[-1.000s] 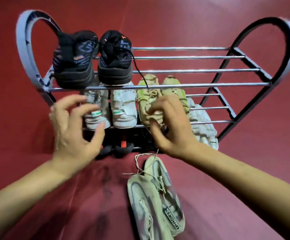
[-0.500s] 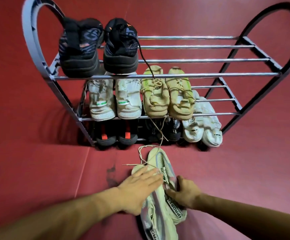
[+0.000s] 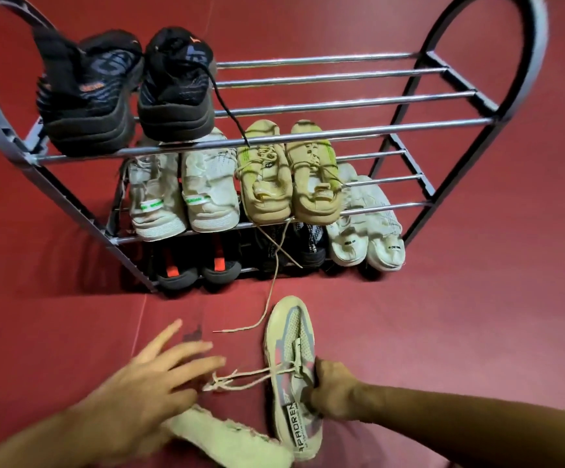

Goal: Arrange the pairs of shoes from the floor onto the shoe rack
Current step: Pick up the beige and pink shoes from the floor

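Note:
A beige mesh sneaker (image 3: pixel 291 352) lies on the red floor in front of the shoe rack (image 3: pixel 341 130), toe toward the rack. My right hand (image 3: pixel 333 388) grips its right side near the collar. Its mate (image 3: pixel 230 440) lies on its side at the bottom of the view, partly under my left hand (image 3: pixel 149 383). That hand hovers with fingers spread, touching the loose laces (image 3: pixel 240 380). The rack holds a black pair (image 3: pixel 122 92) on the top tier, a white pair (image 3: pixel 183 190) and a tan pair (image 3: pixel 287 177) on the middle tier.
The bottom tier holds a black pair with red tabs (image 3: pixel 200 265), a dark patterned pair (image 3: pixel 294 244) and a white pair (image 3: pixel 365 228). The right part of the top tier shows bare rails (image 3: pixel 358 96). A long tan lace (image 3: pixel 274 282) dangles from the middle tier to the floor.
Both hands dropped from the middle tier to the beige pair on the floor. The two stacked sneakers have come apart; the left one now lies on its side, the right hand grips the other.

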